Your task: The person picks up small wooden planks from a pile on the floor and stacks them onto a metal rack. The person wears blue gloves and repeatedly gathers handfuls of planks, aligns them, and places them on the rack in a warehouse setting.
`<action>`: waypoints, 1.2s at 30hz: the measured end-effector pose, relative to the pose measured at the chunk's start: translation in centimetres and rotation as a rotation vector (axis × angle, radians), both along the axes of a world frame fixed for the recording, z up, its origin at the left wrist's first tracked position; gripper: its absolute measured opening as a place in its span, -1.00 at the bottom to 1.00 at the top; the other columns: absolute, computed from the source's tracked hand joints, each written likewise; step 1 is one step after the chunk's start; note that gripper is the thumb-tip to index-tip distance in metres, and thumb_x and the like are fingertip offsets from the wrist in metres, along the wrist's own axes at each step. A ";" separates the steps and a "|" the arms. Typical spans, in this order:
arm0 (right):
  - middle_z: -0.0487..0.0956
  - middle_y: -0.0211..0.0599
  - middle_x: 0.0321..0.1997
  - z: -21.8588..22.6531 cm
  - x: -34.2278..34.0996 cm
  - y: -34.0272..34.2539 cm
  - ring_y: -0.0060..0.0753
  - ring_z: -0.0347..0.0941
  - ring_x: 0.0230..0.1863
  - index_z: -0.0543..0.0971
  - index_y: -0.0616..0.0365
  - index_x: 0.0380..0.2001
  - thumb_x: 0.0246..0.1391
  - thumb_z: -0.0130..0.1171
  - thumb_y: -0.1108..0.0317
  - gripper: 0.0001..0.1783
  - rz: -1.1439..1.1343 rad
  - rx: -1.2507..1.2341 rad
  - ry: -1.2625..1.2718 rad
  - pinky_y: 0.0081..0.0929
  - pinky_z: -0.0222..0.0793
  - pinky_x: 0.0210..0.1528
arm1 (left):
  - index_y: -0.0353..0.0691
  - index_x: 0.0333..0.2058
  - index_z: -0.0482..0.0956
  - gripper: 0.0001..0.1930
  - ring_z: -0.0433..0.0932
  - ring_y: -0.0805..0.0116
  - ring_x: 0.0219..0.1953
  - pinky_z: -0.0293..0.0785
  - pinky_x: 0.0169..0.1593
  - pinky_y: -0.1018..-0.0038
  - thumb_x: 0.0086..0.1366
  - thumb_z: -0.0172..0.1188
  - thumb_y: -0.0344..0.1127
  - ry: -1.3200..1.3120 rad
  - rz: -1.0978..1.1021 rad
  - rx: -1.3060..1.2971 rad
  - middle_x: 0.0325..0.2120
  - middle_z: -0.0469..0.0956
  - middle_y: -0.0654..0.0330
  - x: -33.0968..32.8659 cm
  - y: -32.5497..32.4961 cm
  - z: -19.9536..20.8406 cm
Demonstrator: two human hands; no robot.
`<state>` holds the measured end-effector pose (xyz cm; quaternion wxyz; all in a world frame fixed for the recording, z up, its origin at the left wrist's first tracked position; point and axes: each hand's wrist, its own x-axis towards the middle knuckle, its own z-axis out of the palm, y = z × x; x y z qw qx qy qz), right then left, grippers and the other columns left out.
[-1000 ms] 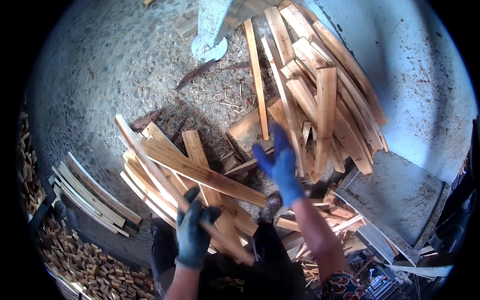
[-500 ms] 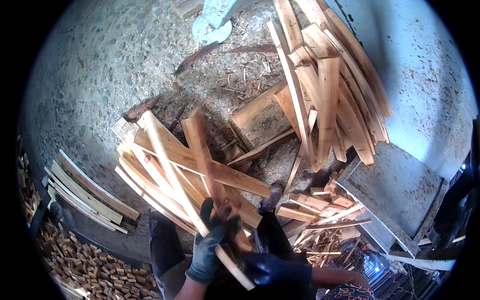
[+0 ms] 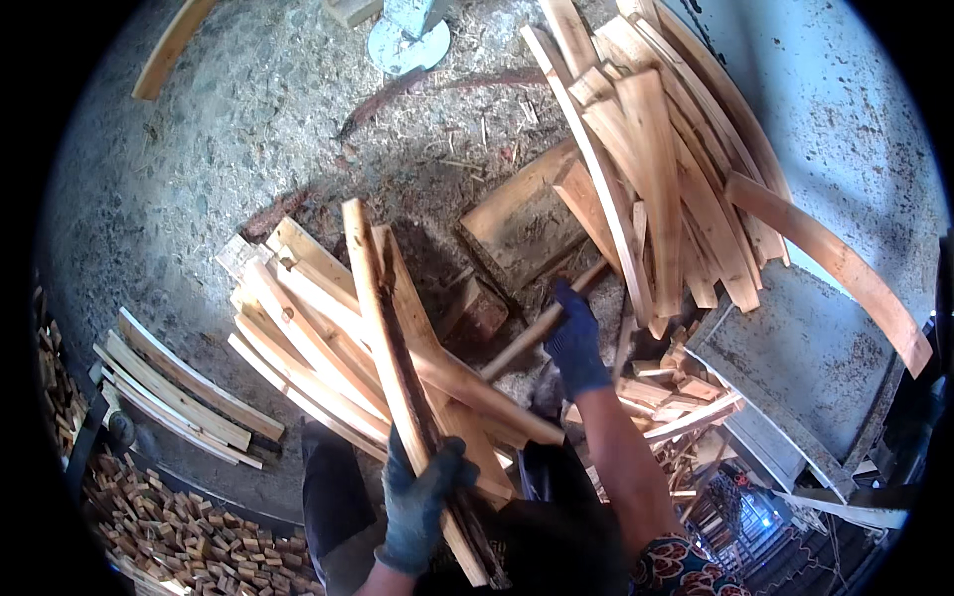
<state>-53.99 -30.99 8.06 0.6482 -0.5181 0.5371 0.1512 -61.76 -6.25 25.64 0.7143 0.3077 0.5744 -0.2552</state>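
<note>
My left hand (image 3: 422, 492), in a grey-green glove, is closed round a long wooden slat (image 3: 383, 328) with dark bark along one edge. The slat stands steeply in front of me, its far end above a pile of planks (image 3: 328, 348). My right hand (image 3: 576, 343), in a dark blue glove, reaches forward and is closed on a slim wooden stick (image 3: 527, 343). That stick slants between the plank pile and a thick wooden block (image 3: 522, 219); the glove hides part of it.
A larger stack of boards (image 3: 651, 169) leans at the far right beside a pale metal sheet (image 3: 845, 129). One curved board (image 3: 835, 258) crosses that sheet. Short offcuts (image 3: 189, 526) fill the lower left, near several curved slats (image 3: 184, 397). A pale round metal base (image 3: 409, 45) stands ahead.
My right hand has left the bark-edged slat and moved forward to the stick. The slat in my left hand now stands steeper. Curved boards now show at the far right and upper left.
</note>
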 end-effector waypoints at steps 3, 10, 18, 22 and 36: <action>0.32 -0.51 -0.58 7.0 -2.6 -1.2 -0.58 0.28 -0.60 0.44 0.08 -0.01 0.03 0.07 0.25 -0.59 -0.100 0.250 -0.017 -0.56 0.29 -0.56 | -0.32 -0.07 0.34 -0.70 0.54 0.35 -0.51 0.52 -0.41 0.48 0.20 0.08 -0.51 -0.031 0.077 0.034 -0.42 0.51 0.13 -0.1 0.1 -0.3; 0.51 -0.39 -0.39 27.0 -6.4 -1.5 -0.58 0.45 -0.31 0.37 0.25 0.01 0.05 0.12 0.37 -0.56 0.455 0.227 0.544 -0.59 0.40 -0.27 | -0.29 -0.03 0.32 -0.66 0.55 0.37 -0.50 0.51 -0.42 0.49 0.21 0.11 -0.46 -0.070 0.026 -0.061 -0.41 0.51 0.16 -1.4 -0.3 -0.8; 0.52 -0.06 -0.12 20.2 -12.5 7.1 -0.18 0.52 -0.20 0.19 0.26 0.20 -0.05 0.29 0.34 -0.24 1.266 -0.180 -0.428 -0.44 0.43 -0.20 | -0.23 0.16 0.17 -0.45 0.55 0.36 -0.38 0.52 -0.34 0.47 0.21 0.13 -0.38 -0.212 -0.155 0.010 -0.31 0.49 0.14 -3.1 -2.2 0.2; 0.53 0.00 -0.14 22.2 -11.9 8.5 -0.16 0.53 -0.21 0.20 0.28 0.19 -0.07 0.29 0.37 -0.24 1.348 -0.301 -0.610 -0.37 0.42 -0.17 | -0.39 0.00 0.37 -0.59 0.55 0.30 -0.21 0.49 -0.11 0.47 0.15 0.12 -0.45 -0.066 0.067 -0.441 -0.24 0.55 0.04 -5.4 -1.7 -1.9; 0.55 -0.16 -0.40 -0.9 -8.9 -18.5 -0.36 0.45 -0.42 0.50 0.27 -0.30 0.03 0.18 0.22 -0.69 0.832 -0.333 -0.070 -0.29 0.35 -0.37 | -0.34 0.05 0.23 -0.52 0.52 0.14 -0.19 0.45 -0.06 0.30 0.15 0.13 -0.47 0.006 0.183 -0.351 -0.30 0.51 0.00 -3.5 -2.5 0.1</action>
